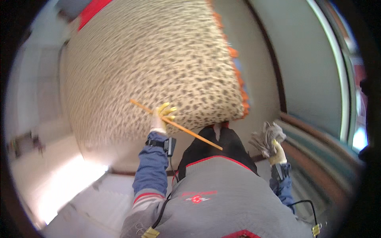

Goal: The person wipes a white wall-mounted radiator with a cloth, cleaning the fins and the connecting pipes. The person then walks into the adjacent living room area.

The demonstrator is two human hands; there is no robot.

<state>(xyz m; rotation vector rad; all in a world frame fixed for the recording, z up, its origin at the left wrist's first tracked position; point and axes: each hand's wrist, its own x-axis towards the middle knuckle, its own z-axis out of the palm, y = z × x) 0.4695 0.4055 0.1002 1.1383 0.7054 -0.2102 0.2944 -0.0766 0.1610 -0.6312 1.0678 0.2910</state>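
My left hand [162,116], in a pale glove with yellow fingertips, has a thin orange stick [193,134] across its palm; the thumb seems hooked over it, with other fingers spread. Below that hand lies a bed-like surface with a spotted tan cover [190,74] and an orange ruffled edge. Out to the right, my right hand [277,151], gloved alike, grips a bunched grey-brown cloth [268,139]. The cloth's far side hides part of the fingers.
A pale wall or panel with a dark strip [272,59] runs along the right. Striped brown and teal fabric or boards [318,148] lie beside my right arm. Something red [93,13] rests at the cover's upper left corner. Bright light falls at the lower left.
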